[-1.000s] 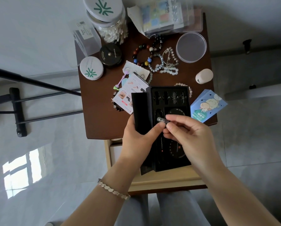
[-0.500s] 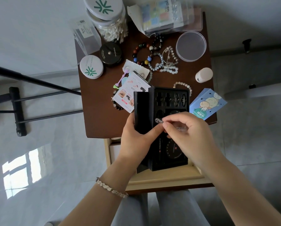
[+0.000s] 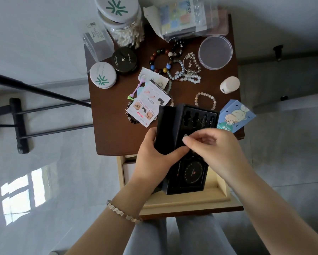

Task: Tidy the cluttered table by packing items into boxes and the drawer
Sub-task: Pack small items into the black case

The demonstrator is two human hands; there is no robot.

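Held over the open drawer [image 3: 222, 192], at the near edge of the brown table [image 3: 106, 129]: the black box [image 3: 189, 173], lid flap [image 3: 165, 129] swung out to the left. Gripped along that left side by the left hand [image 3: 154, 159], fingers wrapped behind the flap, thumb laid across the front toward the middle. Reached over from the right by the right hand [image 3: 215, 150], fingers curled above the box's middle, thumb and forefinger pinching a small metal piece [image 3: 185, 136] just above the left thumb tip.

Against half a second before: same grip on the left. Right fingers curled tighter and the metal piece turned, leaving only a rounded silvery end on view in place of the short bar seen a second back. Box set slightly lower against the table, uncovering more of the pale bead bracelet [image 3: 205, 100] behind its top edge.

Matte black all over. Fitted inside with a moulded tray [image 3: 191, 126] bearing a row of four cut-out slots [image 3: 196, 117] near the top, the right-hand two seemingly filled with thin dark tools. Marked lower down with a round printed dial [image 3: 192, 172] and small red touches. Could not tell whether the metal piece touched the tray.
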